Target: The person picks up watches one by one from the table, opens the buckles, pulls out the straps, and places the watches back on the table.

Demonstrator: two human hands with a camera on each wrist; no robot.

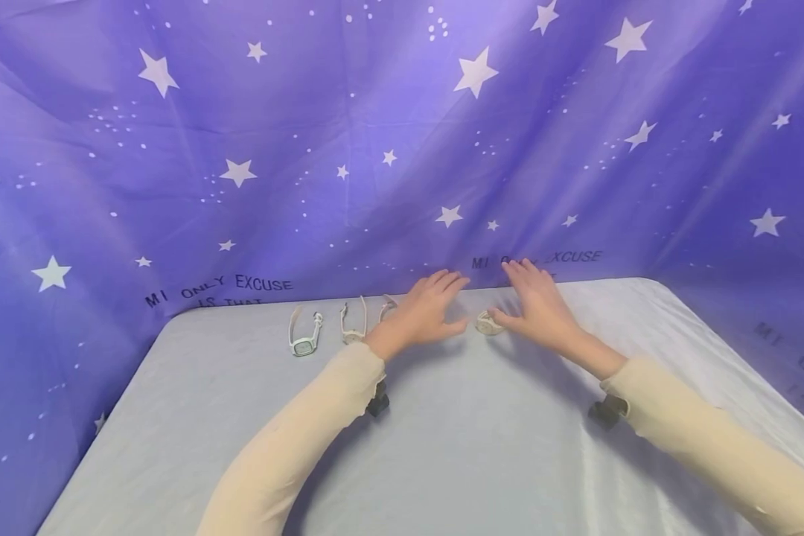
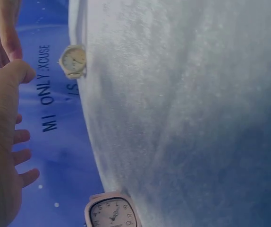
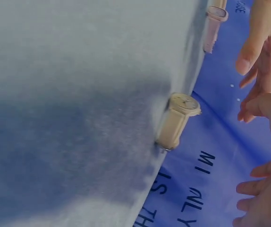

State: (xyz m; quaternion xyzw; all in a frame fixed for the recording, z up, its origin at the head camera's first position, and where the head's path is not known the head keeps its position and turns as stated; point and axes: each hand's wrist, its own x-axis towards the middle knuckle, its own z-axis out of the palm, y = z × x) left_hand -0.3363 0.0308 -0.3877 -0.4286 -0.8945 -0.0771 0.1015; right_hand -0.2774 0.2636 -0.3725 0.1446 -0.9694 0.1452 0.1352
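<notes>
Beige watch (image 1: 488, 323) near table (image 1: 442, 447) far edge, between open hands

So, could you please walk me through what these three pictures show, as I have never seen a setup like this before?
There is no machine here: a person works with two bare hands and wears three cameras. The wide picture comes from a camera on the head, looking down at a table covered in pale grey cloth, with a purple star-printed backdrop behind it. The other two come from cameras strapped to each wrist, so they look sideways and tilted.

The left hand and right hand hover above the table's far edge with fingers spread, and neither holds anything. Between them lies a small beige watch, which also shows in both wrist views. To the left lie more watches: a white one with a square face, a pale one beside it, and another partly hidden behind the left hand.
</notes>
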